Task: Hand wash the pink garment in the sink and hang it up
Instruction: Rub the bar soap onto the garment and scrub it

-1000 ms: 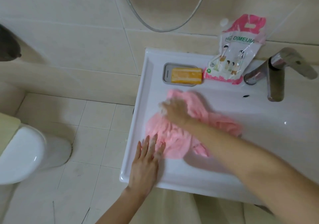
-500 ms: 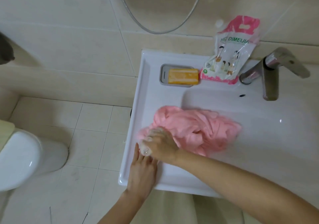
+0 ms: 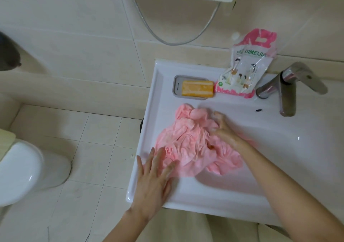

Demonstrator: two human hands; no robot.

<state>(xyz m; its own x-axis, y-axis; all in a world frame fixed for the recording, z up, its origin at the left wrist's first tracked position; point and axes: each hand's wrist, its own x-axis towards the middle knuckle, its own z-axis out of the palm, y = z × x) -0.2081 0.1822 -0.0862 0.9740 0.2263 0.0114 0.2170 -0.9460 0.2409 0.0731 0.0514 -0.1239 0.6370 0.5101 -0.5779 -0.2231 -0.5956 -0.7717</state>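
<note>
- L hand (image 3: 152, 176), fingers flat, pins crumpled wet pink cloth garment (image 3: 188, 141) on white ceramic sink (image 3: 204, 195).
- R hand (image 3: 223, 130) fingers curl into folds.
- Likely soft, soggy-heavy; grab bunched middle.

The pink garment (image 3: 188, 139) is showing as thin, crumpled cloth, looking wet. The sink (image 3: 214, 195) under it is shining white, smooth and glossy, like the toilet (image 3: 22, 172). The faucet (image 3: 287, 100) is looking like dull brushed metal. The soap dish (image 3: 176, 86) is appearing as matt grey plastic, and the pouch (image 3: 242, 70) is gleaming as glossy plastic film
</note>
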